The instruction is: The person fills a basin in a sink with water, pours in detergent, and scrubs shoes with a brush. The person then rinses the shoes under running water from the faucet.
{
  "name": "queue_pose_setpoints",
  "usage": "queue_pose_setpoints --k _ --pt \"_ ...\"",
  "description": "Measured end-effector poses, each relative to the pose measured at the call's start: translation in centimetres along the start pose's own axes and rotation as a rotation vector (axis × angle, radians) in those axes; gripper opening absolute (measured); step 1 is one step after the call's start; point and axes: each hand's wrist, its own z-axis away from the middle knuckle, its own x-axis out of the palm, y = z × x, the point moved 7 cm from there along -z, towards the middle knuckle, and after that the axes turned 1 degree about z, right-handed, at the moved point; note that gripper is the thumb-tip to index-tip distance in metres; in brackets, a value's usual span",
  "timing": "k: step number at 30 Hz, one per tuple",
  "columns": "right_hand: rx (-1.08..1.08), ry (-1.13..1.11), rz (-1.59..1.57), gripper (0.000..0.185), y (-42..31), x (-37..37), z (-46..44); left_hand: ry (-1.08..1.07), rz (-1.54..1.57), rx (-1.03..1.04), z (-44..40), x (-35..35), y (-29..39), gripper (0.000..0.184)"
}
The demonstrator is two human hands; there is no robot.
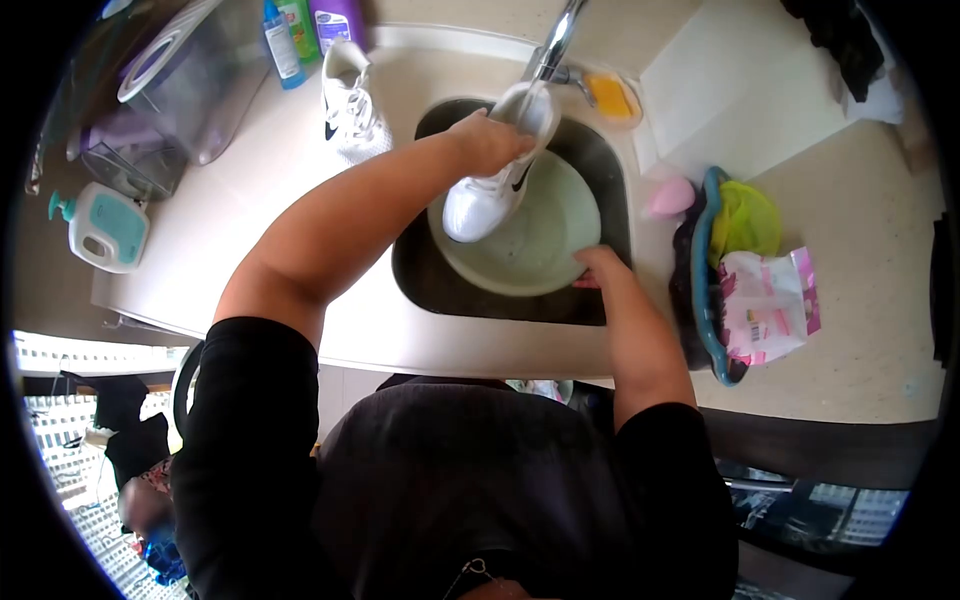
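Note:
A white sneaker (pixel 480 207) with a dark swoosh hangs tilted over the sink, toe towards me. My left hand (pixel 490 143) is closed around its side, near the laces. The shoe's opening lies right under the faucet (pixel 558 42); a thin stream seems to fall into it. Below is a pale green basin (pixel 570 215) with water in it, set inside the dark sink (pixel 420 262). My right hand (pixel 598 265) grips the basin's right rim, fingers partly hidden. A second white sneaker (pixel 355 110) stands on the counter left of the sink.
Blue (pixel 284 48), green and purple bottles stand at the back left, by clear bins (pixel 205 95). A teal-and-white pump bottle (pixel 112 228) is at far left. Right of the sink are a yellow sponge (pixel 608 97), a pink egg-shaped item (pixel 671 197) and a blue-rimmed tray (pixel 708 290) holding a pink packet (pixel 765 303).

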Motion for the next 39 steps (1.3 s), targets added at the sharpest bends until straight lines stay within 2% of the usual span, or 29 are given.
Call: queue_pose_setpoints --k 1,3,4,5,8,11,14,17,20,21,22,23,24,25,26,28,31,33,34,35,36,37,39 --pt "-0.161 0.1 0.02 0.029 -1.1 -0.9 -0.7 0.037 -0.008 0.021 0.0 0.0 -0.1 0.036" --pt "-0.467 0.007 -0.292 0.017 -6.5 -1.5 3.3 0.062 0.015 0.034 -0.3 0.2 -0.6 0.039" --pt "-0.564 0.045 -0.288 0.014 -9.3 -1.1 6.7 0.071 0.021 0.049 -0.2 0.1 -0.4 0.04" --pt "-0.568 0.182 -0.087 0.02 -11.3 -1.1 9.2 0.067 -0.005 0.039 0.1 -0.3 -0.3 0.043" --pt "-1.017 0.437 0.573 0.023 -15.0 0.6 16.3 0.159 0.009 0.075 0.3 -0.1 -0.6 0.044" --pt "-0.885 0.498 0.592 0.025 -14.9 0.6 23.0 0.135 0.118 0.038 0.7 0.3 -1.6 0.044" --pt "-1.149 0.715 0.66 0.021 -14.9 -1.1 26.6 0.153 0.123 0.041 1.4 -0.1 -1.8 0.044" --pt "-1.173 0.876 0.8 0.019 -13.8 -1.0 27.8 0.151 0.045 0.06 1.9 -0.6 -1.0 0.044" --pt "-1.296 1.034 0.865 0.016 -12.4 1.4 28.7 0.186 0.008 0.085 1.8 -1.2 -0.9 0.043" --pt "-1.291 1.016 0.747 0.015 -12.3 1.1 28.7 0.166 0.003 0.087 1.7 -1.4 -0.8 0.043" --pt "-1.252 0.896 0.509 0.016 -12.1 0.1 27.4 0.142 0.001 0.088 1.6 -1.2 -0.7 0.042" --pt "-1.195 0.768 0.278 0.018 -11.7 -0.9 24.9 0.253 -0.002 0.119 1.7 -1.4 -0.6 0.039" --pt "-1.12 0.636 0.056 0.019 -10.8 -1.6 22.0 0.184 0.028 0.094 1.4 -0.7 -0.8 0.037" --pt "-0.917 0.383 -0.283 0.024 -9.1 -1.5 17.6 0.112 0.06 0.071 1.4 -0.7 -0.6 0.036" --pt "-0.777 0.224 -0.406 0.026 -7.5 -0.6 14.3 0.045 0.087 0.044 1.3 -0.5 -0.6 0.034" --pt "-0.481 -0.091 -0.636 0.031 -3.9 1.8 8.6 0.086 0.16 0.021 1.3 0.2 -0.3 0.033" --pt "-0.346 0.699 0.703 0.037 -3.1 -0.9 4.1 0.08 0.233 -0.008 0.7 2.7 0.0 0.032" --pt "-0.799 0.914 0.642 0.038 -8.2 1.3 10.5 0.016 0.243 -0.063 0.0 4.8 0.3 0.031" --pt "-1.059 0.803 0.445 0.034 -10.7 2.5 10.7 -0.027 0.245 -0.081 -0.5 6.1 0.4 0.031" --pt "-1.027 0.496 0.084 0.022 -12.7 4.0 9.0 -0.074 0.247 -0.098 -1.0 7.7 0.5 0.031" --pt "-0.788 0.019 -0.567 0.013 -14.4 7.1 10.6 -0.12 0.249 -0.116 -1.4 9.4 0.5 0.031" --pt "-0.671 -0.167 -0.694 0.013 -16.0 9.2 11.0 -0.059 0.273 -0.177 -1.9 10.6 0.1 0.026" --pt "-0.447 -0.444 -0.94 0.019 -18.3 13.0 9.1 -0.143 0.387 -0.216 -2.1 12.4 0.0 0.03"
